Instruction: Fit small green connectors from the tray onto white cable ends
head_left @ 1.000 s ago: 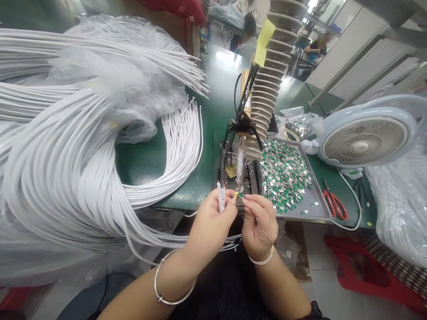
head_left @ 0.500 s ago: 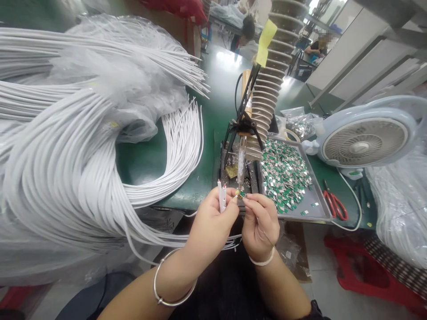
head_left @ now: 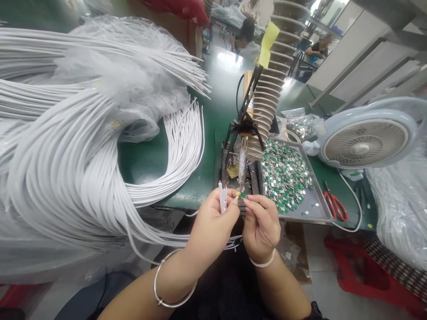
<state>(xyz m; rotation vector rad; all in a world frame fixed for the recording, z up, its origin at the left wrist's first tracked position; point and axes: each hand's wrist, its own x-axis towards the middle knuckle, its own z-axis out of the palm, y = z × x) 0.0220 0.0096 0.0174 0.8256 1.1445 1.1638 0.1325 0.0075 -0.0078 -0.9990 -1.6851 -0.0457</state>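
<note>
My left hand (head_left: pixel 213 220) is closed around several white cables (head_left: pixel 223 199), whose stripped ends stick up past the fingers. Between its thumb and forefinger the end of one cable points toward the soldering iron. My right hand (head_left: pixel 261 224) pinches a small green circuit board (head_left: pixel 243 195) by its edge. The board meets the cable end right under the tip of a soldering iron (head_left: pixel 243 166), which is fixed pointing down in a black stand (head_left: pixel 246 126). Fingers hide part of the joint, so the exact contact cannot be made out.
A grey tray (head_left: pixel 320 208) of small green boards (head_left: pixel 285 173) stands at the right, beside red-handled scissors (head_left: pixel 336 206) and a fan (head_left: pixel 365 142). A ribbed hose (head_left: pixel 267 93) hangs behind the iron. Large bundles of white cable (head_left: pixel 66 169) cover the left side.
Both hands stay almost still under the iron tip, with the cable end and board held together. The whole view has shifted very slightly.
</note>
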